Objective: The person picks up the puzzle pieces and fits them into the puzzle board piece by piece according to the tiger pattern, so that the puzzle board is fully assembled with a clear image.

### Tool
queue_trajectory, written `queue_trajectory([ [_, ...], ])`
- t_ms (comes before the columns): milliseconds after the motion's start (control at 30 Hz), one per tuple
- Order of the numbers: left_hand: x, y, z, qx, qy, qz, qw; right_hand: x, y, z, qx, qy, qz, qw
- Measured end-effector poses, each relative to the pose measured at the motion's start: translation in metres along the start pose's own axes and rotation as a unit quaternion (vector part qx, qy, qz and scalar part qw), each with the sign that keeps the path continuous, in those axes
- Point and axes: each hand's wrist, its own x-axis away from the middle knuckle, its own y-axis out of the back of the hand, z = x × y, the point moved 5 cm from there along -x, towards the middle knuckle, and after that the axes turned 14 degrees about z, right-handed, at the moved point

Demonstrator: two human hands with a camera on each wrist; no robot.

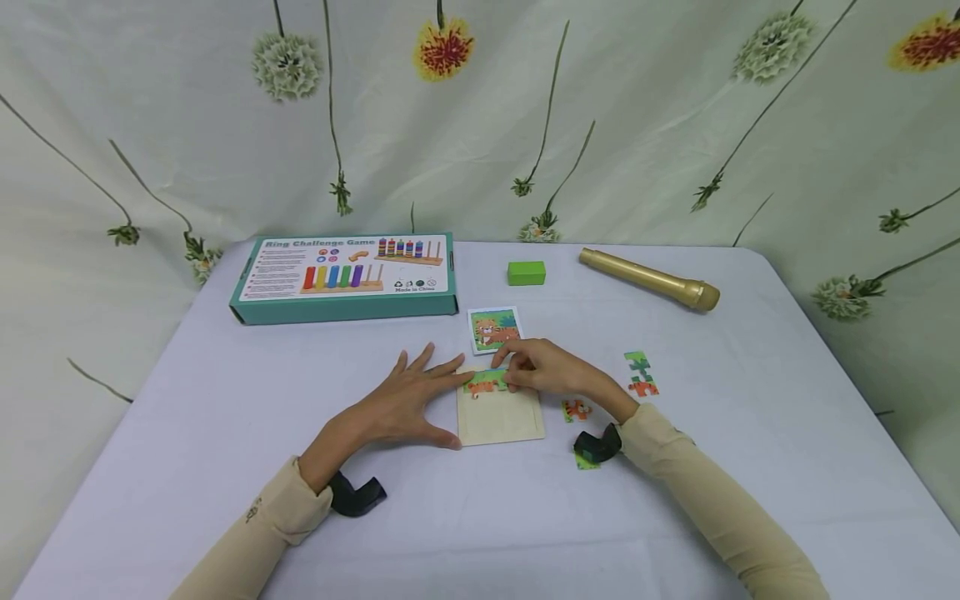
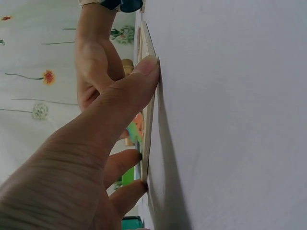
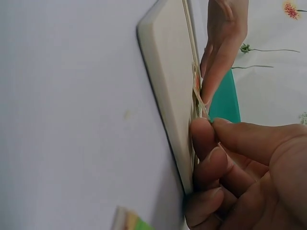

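A wooden puzzle board (image 1: 500, 423) lies on the white cloth, with joined tiger-picture puzzle pieces (image 1: 480, 387) along its far side. My left hand (image 1: 408, 400) is spread at the board's left side; its thumb (image 2: 146, 67) touches the edge and its index fingertip reaches the pieces. Over the far right corner, my right hand (image 1: 546, 367) pinches a thin puzzle piece (image 3: 202, 101) between thumb and index finger, tilted up from the board. The picture on the pinched piece is mostly hidden. Just beyond the board is a tiger picture card (image 1: 493, 327), partly behind the right fingers.
Several loose puzzle pieces lie right of the board, including an orange one (image 1: 577, 410) and a green one (image 1: 587, 462) beneath the right wrist's black strap mount (image 1: 597, 444). Farther back are a game box (image 1: 345, 279), a green block (image 1: 527, 273) and a gold microphone (image 1: 648, 279).
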Motion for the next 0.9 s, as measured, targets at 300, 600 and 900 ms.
queue_trajectory([
  [300,0.0,0.0001,0.0002,0.001,0.003,0.0,1.0,-0.001,-0.002,0.007,0.058,-0.017,-0.002,0.9982],
  [600,0.0002,0.0003,-0.0001,0.003,0.003,0.0,1.0,-0.005,-0.0005,0.0098,0.107,-0.035,-0.021,0.9934],
  [900,0.0004,0.0006,-0.001,0.003,-0.002,0.001,1.0,-0.0036,0.0002,0.0098,0.101,-0.057,-0.027,0.9928],
])
